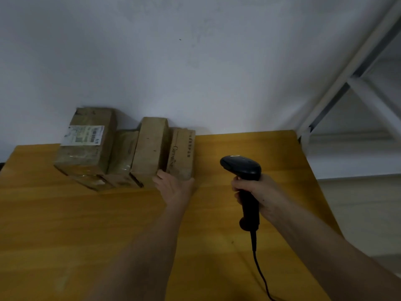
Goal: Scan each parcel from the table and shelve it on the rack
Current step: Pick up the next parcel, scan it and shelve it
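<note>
Right now I see my left hand (175, 187) reaching forward, fingers gripping the near end of the printed cardboard parcel (181, 153) on the wooden table (86, 224). My right hand (258, 195) clasps the barcode scanner (244, 170). Beside it stand a plain parcel (149, 151) and a labelled parcel (86, 144); the white rack (351, 79) rises at right.

Wall (195, 61): pale grey-white, plain, runs behind the far edge of the scene; one small dark speck high up, right of centre.
Surface marks: faint smudges and mottling across the paint.
Floor (358, 213): pale, visible at right, lower than everything else; detail too blurred to tell.
</note>
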`<act>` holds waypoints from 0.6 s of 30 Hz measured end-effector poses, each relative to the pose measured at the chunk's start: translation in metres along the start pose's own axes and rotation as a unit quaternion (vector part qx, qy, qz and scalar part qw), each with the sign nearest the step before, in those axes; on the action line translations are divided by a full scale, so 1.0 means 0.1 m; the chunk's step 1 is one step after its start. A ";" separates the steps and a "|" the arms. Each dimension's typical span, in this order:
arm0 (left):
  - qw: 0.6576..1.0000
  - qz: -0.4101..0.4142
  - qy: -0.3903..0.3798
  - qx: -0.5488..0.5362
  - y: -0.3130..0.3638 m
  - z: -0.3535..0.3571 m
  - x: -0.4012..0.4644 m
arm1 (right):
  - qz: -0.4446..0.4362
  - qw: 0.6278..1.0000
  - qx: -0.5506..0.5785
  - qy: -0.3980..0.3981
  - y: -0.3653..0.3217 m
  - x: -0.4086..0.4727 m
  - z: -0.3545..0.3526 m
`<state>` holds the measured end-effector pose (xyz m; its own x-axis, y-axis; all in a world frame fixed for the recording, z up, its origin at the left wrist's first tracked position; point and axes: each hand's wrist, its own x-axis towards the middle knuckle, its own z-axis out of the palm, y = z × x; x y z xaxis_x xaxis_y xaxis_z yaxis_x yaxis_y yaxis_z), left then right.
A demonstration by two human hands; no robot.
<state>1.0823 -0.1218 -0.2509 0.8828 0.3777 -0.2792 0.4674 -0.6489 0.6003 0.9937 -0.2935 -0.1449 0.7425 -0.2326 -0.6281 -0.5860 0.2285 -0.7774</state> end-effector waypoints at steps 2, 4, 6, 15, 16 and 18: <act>0.999 0.031 -0.033 0.013 -0.04 0.02 -0.13 | -0.002 1.000 0.010 0.009 0.01 0.00 -0.07; 0.993 0.100 -0.046 0.039 -0.12 0.05 -0.33 | -0.002 1.000 0.016 0.013 0.03 -0.01 -0.16; 0.977 0.189 -0.042 0.090 -0.24 0.06 -0.57 | -0.003 1.000 0.024 0.017 0.09 -0.05 -0.28; 0.833 0.473 -0.001 0.286 -0.74 0.30 -1.34 | 0.046 0.997 0.001 0.058 0.50 -0.20 -0.66; 0.830 0.469 -0.027 0.301 -0.78 0.33 -1.37 | 0.051 0.997 -0.001 0.060 0.53 -0.21 -0.68; 0.821 0.453 -0.078 0.339 -0.85 0.38 -1.41 | 0.059 0.996 0.000 0.064 0.58 -0.21 -0.72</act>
<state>0.9194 -0.1452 -0.2909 0.8525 -0.5175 -0.0732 -0.5128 -0.8553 0.0746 0.9203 -0.3433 -0.1793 0.6207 -0.3234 -0.7143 -0.6668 0.2616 -0.6978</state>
